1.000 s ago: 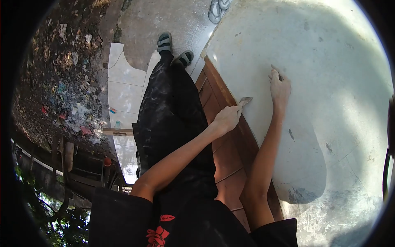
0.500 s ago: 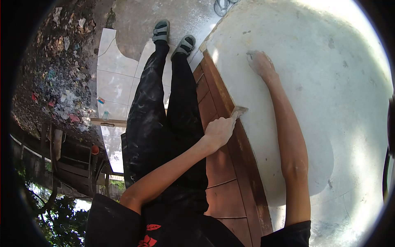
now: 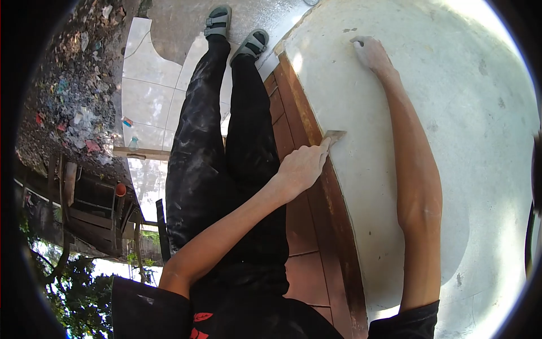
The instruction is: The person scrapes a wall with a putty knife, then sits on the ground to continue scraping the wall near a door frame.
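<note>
My left hand [image 3: 302,168] grips a putty knife [image 3: 335,135] with a thin metal blade. The fingers wrap around its handle, which is mostly hidden. The blade lies over the pale plastered wall [image 3: 372,186], beside the brown wooden frame [image 3: 330,198]. Farther up, my right hand [image 3: 374,55] rests against the same wall, whitened with dust. Its fingers are curled and pressed together; a small dark patch shows at the fingertips, and whether anything is in them cannot be made out.
Reddish-brown panels [image 3: 299,226] adjoin the frame. My sandalled feet [image 3: 217,24] stand near pale floor tiles [image 3: 148,99]. A wooden bar [image 3: 141,152] lies across the tiles by a small clear container [image 3: 134,142]. Littered ground [image 3: 73,96] stretches along the left.
My right hand has slid along the wall, closer to a small dark mark. The putty knife remains in my left hand, its blade showing more broadly. The whole view has shifted slightly.
</note>
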A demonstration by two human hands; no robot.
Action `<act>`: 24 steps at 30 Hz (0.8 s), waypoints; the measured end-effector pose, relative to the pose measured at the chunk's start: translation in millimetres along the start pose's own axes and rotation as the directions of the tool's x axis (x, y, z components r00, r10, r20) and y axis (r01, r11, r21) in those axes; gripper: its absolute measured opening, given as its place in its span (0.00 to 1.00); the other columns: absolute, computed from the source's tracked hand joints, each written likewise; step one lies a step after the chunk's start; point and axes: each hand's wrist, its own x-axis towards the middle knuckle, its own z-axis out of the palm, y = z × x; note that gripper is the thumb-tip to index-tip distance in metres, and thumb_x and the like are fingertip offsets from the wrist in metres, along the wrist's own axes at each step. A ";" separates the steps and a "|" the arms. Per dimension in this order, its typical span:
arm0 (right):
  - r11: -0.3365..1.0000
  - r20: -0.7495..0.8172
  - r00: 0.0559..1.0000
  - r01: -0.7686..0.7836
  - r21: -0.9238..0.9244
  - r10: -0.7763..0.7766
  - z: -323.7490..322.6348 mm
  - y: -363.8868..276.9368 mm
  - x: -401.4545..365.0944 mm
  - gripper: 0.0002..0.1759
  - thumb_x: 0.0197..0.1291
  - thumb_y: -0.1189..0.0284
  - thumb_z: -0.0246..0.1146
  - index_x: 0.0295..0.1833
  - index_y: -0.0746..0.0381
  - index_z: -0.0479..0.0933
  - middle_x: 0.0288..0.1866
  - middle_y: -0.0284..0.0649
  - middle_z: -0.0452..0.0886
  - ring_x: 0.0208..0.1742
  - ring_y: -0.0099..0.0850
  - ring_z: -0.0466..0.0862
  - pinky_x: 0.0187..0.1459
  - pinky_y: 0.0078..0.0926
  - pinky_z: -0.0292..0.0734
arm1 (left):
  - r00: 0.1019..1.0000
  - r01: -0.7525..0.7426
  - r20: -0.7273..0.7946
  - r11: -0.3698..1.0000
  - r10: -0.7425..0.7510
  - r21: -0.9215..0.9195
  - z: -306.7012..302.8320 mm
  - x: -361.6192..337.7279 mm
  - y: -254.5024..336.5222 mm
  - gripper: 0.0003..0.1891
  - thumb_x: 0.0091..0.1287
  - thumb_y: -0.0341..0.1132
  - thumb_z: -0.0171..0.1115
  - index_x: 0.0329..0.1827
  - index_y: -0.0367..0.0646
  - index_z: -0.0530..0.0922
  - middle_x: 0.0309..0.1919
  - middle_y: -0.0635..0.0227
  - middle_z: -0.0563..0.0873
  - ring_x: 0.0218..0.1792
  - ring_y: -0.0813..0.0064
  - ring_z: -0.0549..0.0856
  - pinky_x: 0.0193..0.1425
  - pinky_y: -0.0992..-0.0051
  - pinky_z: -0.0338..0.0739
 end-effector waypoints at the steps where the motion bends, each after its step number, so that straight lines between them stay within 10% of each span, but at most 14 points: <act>1: 1.000 0.038 0.999 0.006 -0.010 -0.005 -0.7 -1.9 2.8 0.20 0.63 0.66 0.53 0.55 0.59 0.83 0.53 0.52 0.84 0.56 0.49 0.83 0.62 0.41 0.74 | 1.000 0.006 -0.002 1.000 -0.006 -0.005 2.5 -0.1 -1.9 0.23 0.77 0.35 0.42 0.73 0.40 0.65 0.30 0.48 0.86 0.32 0.47 0.87 0.38 0.50 0.83; 24: 0.999 0.040 0.998 0.039 0.030 -0.040 43.9 -4.3 24.9 0.19 0.61 0.63 0.53 0.51 0.54 0.84 0.51 0.50 0.85 0.54 0.51 0.83 0.59 0.45 0.75 | 0.962 0.273 0.048 0.955 -0.269 -0.114 -9.2 57.7 -57.3 0.19 0.76 0.38 0.46 0.59 0.32 0.76 0.35 0.40 0.85 0.42 0.43 0.85 0.49 0.51 0.79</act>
